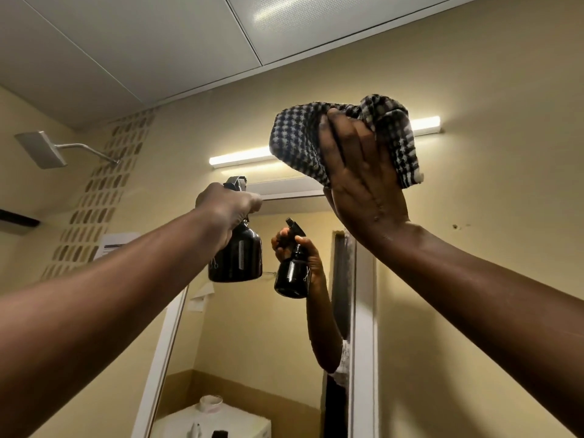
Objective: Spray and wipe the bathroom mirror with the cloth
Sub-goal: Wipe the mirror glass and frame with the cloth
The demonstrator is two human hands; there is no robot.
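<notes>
Left hand (226,213), frame centre, grips a dark spray bottle (237,257) with white markings, unreadable. Right hand (360,175), upper right, clutches a checked cloth (294,137) at the mirror (252,327) top.

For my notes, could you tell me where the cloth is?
The cloth is bunched in the right hand, raised upper right before the light bar above the mirror.

Head camera tilts steeply upward, close to the mirror (252,327) (ceiling (126,42) fills the top)
</notes>
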